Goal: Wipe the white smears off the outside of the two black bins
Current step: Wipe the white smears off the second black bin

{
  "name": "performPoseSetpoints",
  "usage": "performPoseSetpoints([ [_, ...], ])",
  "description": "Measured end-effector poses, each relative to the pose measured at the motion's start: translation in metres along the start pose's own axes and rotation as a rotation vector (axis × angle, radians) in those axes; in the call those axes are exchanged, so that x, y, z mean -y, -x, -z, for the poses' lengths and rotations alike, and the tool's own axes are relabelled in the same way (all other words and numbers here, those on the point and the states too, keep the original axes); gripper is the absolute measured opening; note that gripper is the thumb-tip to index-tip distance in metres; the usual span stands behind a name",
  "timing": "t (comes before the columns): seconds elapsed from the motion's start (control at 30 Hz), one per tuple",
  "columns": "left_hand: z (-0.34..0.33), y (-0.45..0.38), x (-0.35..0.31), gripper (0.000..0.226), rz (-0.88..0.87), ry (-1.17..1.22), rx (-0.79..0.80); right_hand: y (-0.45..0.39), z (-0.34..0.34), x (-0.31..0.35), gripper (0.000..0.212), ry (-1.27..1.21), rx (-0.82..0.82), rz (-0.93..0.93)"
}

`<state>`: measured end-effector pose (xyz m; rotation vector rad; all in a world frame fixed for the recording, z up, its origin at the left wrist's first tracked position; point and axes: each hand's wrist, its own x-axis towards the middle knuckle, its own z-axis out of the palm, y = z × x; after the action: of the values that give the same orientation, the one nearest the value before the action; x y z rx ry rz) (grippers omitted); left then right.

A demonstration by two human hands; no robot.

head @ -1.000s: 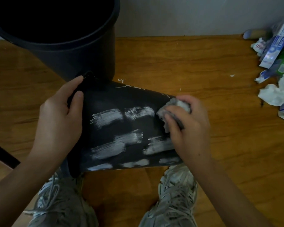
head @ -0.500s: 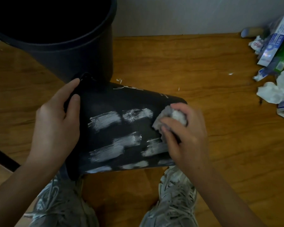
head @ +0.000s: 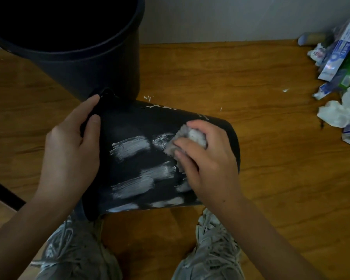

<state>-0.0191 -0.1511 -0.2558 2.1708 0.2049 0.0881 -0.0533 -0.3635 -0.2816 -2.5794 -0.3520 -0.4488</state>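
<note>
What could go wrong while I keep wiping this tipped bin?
1. The rag looks loaded with white, so it may respread paste over the tipped bin.
2. Only the left hand steadies the rim, so the bin could roll.
3. The lowest smears sit near the underside and could be missed.

I see two black bins. The upright bin (head: 85,63) stands on the wooden floor, open mouth up, no smears visible on the side facing me. The second bin (head: 129,126) lies on its side just in front of it, mouth end to my left, base to my right. White smears (head: 132,147) run in streaked horizontal patches, in rows across its upward-facing wall.
</note>
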Motion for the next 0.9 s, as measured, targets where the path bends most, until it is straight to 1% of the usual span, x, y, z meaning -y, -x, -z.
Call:
performPoseSetpoints([
  [0.13,0.001,-0.001,0.002,0.037,-0.001,0.021,0.004,-0.020,-0.001,0.004,0.020,0.003,0.031,-0.038],
  [0.23,0.002,0.001,0.004,0.037,0.004,0.028,0.010,-0.036,-0.008,0.019,0.020,0.000,0.091,0.002],
  [0.33,0.002,0.000,0.004,0.038,0.013,0.035,0.015,-0.031,-0.008,0.027,0.015,-0.044,0.120,0.047],
  [0.47,0.004,0.002,0.002,0.038,0.012,0.023,0.031,-0.007,0.002,0.019,0.019,-0.043,0.094,0.043],
  [0.63,0.005,0.004,0.003,0.039,-0.002,-0.002,0.037,-0.036,-0.006,0.021,0.015,0.000,0.107,-0.041],
  [0.7,0.005,0.003,0.003,0.039,-0.006,0.003,0.039,-0.034,-0.007,0.024,0.013,-0.005,0.116,-0.021],
  [0.8,0.005,0.001,0.003,0.040,0.003,0.025,0.048,-0.009,0.002,0.026,0.020,-0.040,0.112,0.038],
  [0.9,0.005,0.002,0.003,0.040,0.004,0.029,0.059,-0.008,0.003,0.026,0.022,-0.029,0.113,0.023],
])
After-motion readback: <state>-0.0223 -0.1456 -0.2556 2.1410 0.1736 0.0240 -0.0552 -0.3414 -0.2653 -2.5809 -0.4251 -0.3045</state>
